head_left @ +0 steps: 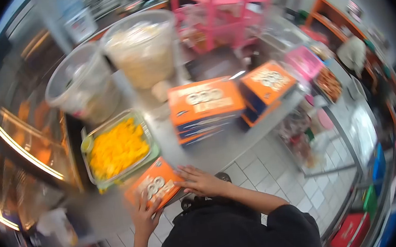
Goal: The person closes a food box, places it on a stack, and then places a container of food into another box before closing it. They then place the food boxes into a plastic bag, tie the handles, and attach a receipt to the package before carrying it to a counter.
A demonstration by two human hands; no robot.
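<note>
An orange box [153,181] with white lettering lies at the near edge of the metal counter [160,122]. My left hand [146,215] rests on its near left part with fingers spread. My right hand [199,181] touches the box's right side, fingers stretched out. Just beyond the box is a clear-walled tray of yellow food pieces [117,148], with a small round green thing [87,143] at its left corner. Farther along the counter stand a stack of orange and dark blue boxes [206,106] and a second stack [268,85] to its right.
Two large translucent tubs [141,52] [79,82] stand at the back left. A pink rack [216,12] is behind the boxes. A lit display case [29,149] borders the left. At the right are a tray of brown food [329,84] and a person [352,56] in the background.
</note>
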